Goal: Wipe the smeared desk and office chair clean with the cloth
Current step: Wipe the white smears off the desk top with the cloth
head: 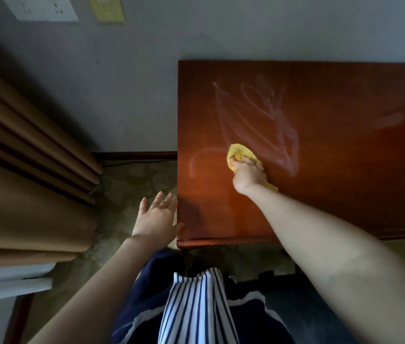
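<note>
A glossy red-brown wooden desk [345, 170] fills the right half of the head view. White smears [266, 120] loop across its top, with a curved streak [196, 162] near the left edge. My right hand [247, 176] grips a crumpled yellow cloth [239, 153] and presses it onto the desk just below the smears. My left hand [156, 217] hangs with fingers spread beside the desk's left front corner, its thumb close to the edge. It holds nothing. No office chair shows.
Brown curtains [27, 170] hang at the left. A grey wall [122, 83] with a socket plate [40, 7] stands behind the desk. Patterned carpet [134, 182] lies between curtains and desk. Dark floor items [266, 276] sit under the desk's front edge.
</note>
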